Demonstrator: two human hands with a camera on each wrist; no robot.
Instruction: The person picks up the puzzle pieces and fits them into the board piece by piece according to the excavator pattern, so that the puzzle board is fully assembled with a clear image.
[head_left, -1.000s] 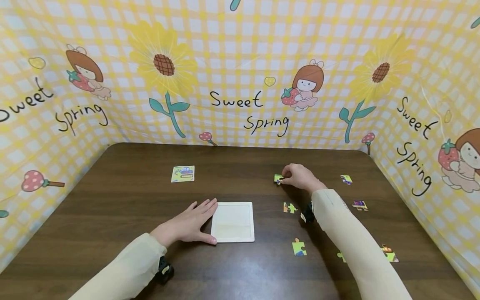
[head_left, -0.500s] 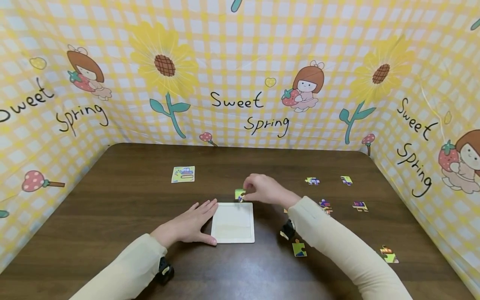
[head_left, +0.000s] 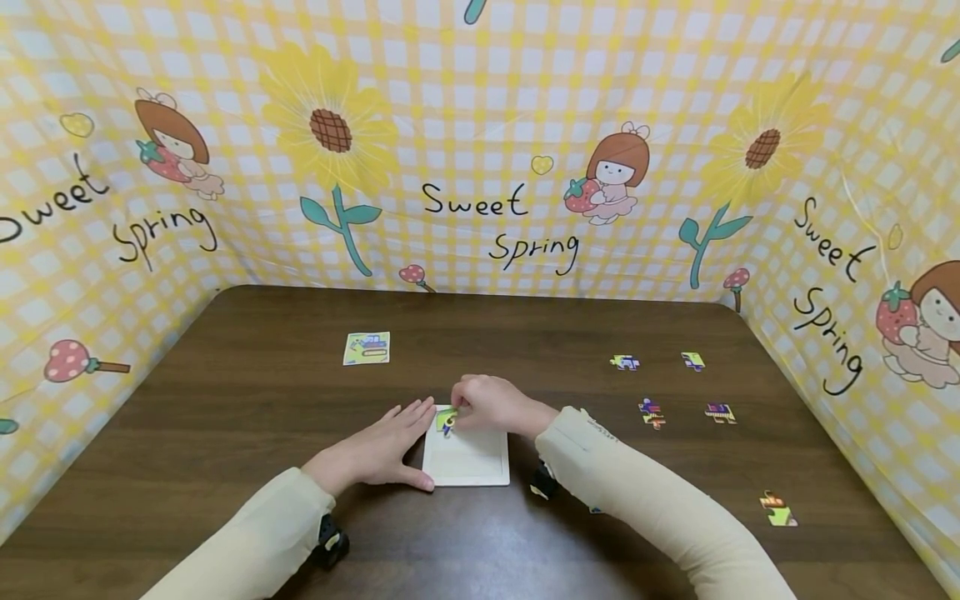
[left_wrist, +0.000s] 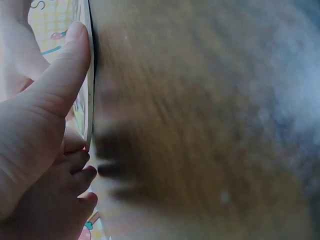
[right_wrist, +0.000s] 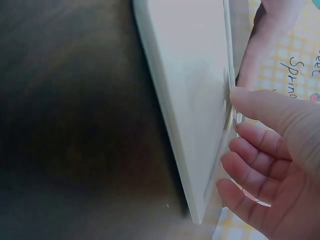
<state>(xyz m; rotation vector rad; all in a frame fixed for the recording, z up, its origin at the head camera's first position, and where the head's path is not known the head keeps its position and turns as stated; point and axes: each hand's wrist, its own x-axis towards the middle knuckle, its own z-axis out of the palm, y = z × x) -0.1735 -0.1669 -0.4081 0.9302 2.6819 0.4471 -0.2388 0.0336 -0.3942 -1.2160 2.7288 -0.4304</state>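
A white puzzle tray [head_left: 471, 468] with a raised rim lies flat on the brown table. My left hand [head_left: 381, 443] rests along its left side, fingers spread and straight, thumb at the near-left corner. In my right hand [head_left: 491, 406], thumb and curled fingers pinch a green jigsaw piece [head_left: 444, 419] with a dark printed pattern. That piece is over the tray's far-left corner, partly covered by the fingers. From the right wrist, the tray [right_wrist: 182, 70] appears at a slant, with the right thumb [right_wrist: 260, 105] at its far side.
Several loose jigsaw pieces lie to the right, among them a far one [head_left: 624, 362], a purple one [head_left: 720, 413] and a near one [head_left: 778, 508]. A square picture card [head_left: 367, 348] lies at the back left. A checked yellow cloth [head_left: 480, 108] walls the table.
My right hand has carried the green jigsaw piece from the table's back right, leftward and nearer, to the tray's far-left corner. My left hand stays in place.
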